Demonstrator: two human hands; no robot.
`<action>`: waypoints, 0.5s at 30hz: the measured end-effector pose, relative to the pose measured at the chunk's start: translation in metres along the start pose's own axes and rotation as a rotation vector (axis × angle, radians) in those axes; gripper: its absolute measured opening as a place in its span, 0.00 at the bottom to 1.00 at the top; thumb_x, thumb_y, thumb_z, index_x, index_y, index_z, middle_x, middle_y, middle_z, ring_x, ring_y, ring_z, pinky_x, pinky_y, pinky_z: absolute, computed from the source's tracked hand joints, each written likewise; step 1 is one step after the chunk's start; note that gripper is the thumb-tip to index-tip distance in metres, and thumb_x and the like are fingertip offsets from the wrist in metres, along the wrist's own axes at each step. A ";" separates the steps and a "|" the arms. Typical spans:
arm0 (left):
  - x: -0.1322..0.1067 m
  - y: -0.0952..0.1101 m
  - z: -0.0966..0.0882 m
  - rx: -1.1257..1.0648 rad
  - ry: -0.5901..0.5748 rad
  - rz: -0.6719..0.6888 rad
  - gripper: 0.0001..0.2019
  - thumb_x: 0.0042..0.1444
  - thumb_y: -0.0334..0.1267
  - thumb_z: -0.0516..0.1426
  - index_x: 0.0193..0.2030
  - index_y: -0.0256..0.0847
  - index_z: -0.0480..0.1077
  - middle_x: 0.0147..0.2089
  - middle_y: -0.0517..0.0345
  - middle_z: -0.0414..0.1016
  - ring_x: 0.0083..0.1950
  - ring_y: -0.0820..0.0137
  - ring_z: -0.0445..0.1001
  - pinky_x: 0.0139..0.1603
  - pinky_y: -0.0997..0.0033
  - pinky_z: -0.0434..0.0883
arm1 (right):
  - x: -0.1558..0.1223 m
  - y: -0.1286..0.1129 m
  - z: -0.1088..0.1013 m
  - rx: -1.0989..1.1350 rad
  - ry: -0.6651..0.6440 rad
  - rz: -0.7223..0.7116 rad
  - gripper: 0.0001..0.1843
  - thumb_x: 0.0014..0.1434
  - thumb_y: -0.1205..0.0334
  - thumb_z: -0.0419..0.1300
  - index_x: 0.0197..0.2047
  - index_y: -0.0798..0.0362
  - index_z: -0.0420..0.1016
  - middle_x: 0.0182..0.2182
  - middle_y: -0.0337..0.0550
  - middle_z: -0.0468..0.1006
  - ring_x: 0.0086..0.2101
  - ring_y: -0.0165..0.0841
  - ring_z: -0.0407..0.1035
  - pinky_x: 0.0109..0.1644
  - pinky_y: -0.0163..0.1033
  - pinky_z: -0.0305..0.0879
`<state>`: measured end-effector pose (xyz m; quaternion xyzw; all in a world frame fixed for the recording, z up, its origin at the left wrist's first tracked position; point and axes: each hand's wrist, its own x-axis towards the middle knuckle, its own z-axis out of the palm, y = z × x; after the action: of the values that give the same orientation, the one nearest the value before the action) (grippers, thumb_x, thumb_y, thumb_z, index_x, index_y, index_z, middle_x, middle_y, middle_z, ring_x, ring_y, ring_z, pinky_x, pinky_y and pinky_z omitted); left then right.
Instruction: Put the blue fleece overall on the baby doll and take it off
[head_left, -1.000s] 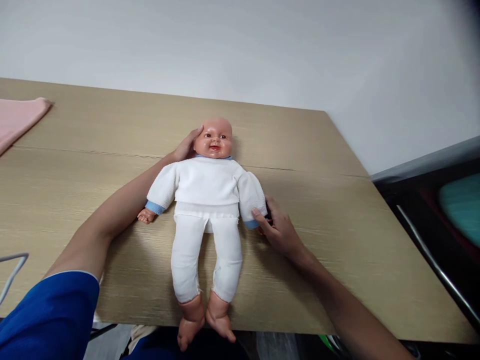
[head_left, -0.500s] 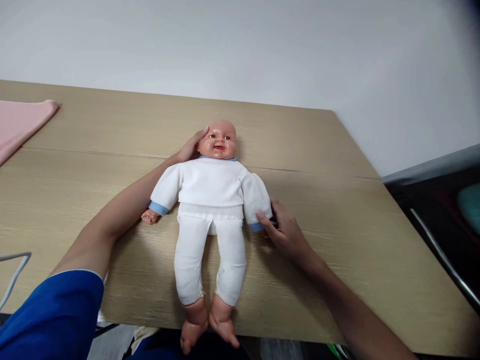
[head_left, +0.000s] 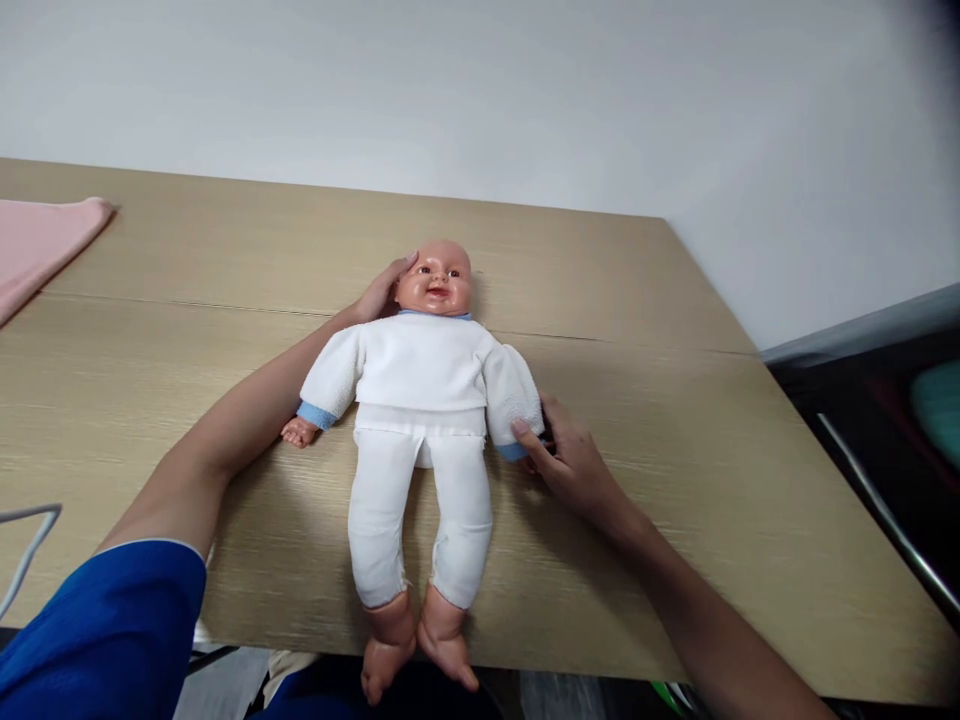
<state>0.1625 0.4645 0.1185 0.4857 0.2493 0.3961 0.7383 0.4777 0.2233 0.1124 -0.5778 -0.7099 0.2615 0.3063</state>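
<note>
On its back on the table (head_left: 637, 420) lies a baby doll (head_left: 421, 365) in a white fleece top with blue cuffs and white trousers. Its bare feet reach past the near edge. My left hand (head_left: 384, 287) cups the side of its head, the thumb at its temple and the other fingers hidden behind. My right hand (head_left: 559, 445) is closed round the cuff of the doll's sleeve on the right, thumb on top; the doll's hand there is mostly hidden.
A folded pink cloth (head_left: 49, 245) lies at the left of the table. A thin white cable (head_left: 34, 545) bends in at the lower left. A pale wall (head_left: 450, 90) stands behind the table, and a dark object with a metal rail (head_left: 885, 500) is off its right edge.
Both hands keep their places on the doll, and the doll lies as before. The view has shifted only very slightly.
</note>
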 end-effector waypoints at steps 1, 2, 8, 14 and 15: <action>0.000 0.000 0.000 0.011 -0.004 0.004 0.37 0.69 0.75 0.63 0.65 0.46 0.86 0.64 0.45 0.93 0.77 0.39 0.84 0.87 0.40 0.74 | 0.000 0.000 0.000 0.005 0.001 0.002 0.35 0.80 0.29 0.58 0.68 0.50 0.79 0.50 0.56 0.89 0.45 0.50 0.83 0.48 0.51 0.82; 0.000 0.001 0.001 0.020 -0.005 0.004 0.37 0.69 0.75 0.63 0.65 0.45 0.86 0.64 0.43 0.92 0.77 0.38 0.83 0.87 0.40 0.73 | 0.000 0.000 0.000 0.008 0.004 0.001 0.35 0.80 0.29 0.58 0.67 0.50 0.79 0.50 0.57 0.89 0.45 0.50 0.83 0.48 0.51 0.82; 0.000 0.003 0.003 0.038 -0.015 -0.002 0.39 0.69 0.76 0.62 0.65 0.42 0.86 0.64 0.39 0.92 0.77 0.37 0.83 0.88 0.37 0.71 | 0.000 -0.001 0.000 0.008 0.004 0.001 0.35 0.79 0.27 0.58 0.68 0.49 0.79 0.49 0.56 0.89 0.44 0.50 0.83 0.48 0.51 0.81; -0.002 0.004 0.007 0.053 -0.030 0.000 0.39 0.69 0.77 0.61 0.66 0.46 0.86 0.65 0.43 0.92 0.79 0.36 0.82 0.88 0.35 0.72 | 0.000 0.001 0.000 0.002 0.008 -0.003 0.37 0.79 0.27 0.57 0.68 0.51 0.79 0.52 0.57 0.89 0.46 0.50 0.82 0.54 0.53 0.81; -0.002 0.004 0.007 0.054 -0.029 0.000 0.39 0.68 0.77 0.61 0.65 0.45 0.86 0.64 0.43 0.92 0.79 0.36 0.82 0.88 0.35 0.72 | 0.000 0.001 0.000 -0.001 0.008 -0.006 0.36 0.79 0.27 0.58 0.68 0.50 0.79 0.52 0.57 0.89 0.46 0.50 0.82 0.54 0.53 0.81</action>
<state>0.1654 0.4605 0.1248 0.5110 0.2494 0.3822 0.7284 0.4782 0.2231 0.1115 -0.5768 -0.7105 0.2580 0.3098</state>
